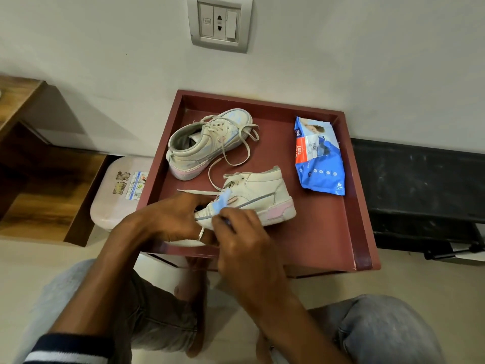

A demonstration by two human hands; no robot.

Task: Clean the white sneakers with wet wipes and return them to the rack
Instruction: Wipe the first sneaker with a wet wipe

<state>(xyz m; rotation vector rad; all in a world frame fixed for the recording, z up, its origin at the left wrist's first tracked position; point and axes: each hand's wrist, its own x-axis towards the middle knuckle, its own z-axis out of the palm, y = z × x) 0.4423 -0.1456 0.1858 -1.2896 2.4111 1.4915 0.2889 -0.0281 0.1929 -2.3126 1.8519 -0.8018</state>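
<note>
- The tray (322, 232) carries both sneakers and the wipes pack (319, 156). The pack lies at the right, well apart from the work.
- The far sneaker (207, 143) lies at the back left with its laces trailing, apparently next in turn.
- The near sneaker (262, 195) stands at the tray's front, heel to the right.
- The left hand (168, 219) curls its fingers round the toe end. A firm hold should stop the shoe sliding.
- The right hand (244, 240), fingers curled, pinches what appears to be a pale blue wipe (223, 199) against the side by the laces. Short strokes along the panel seams should lift grime best.
</note>
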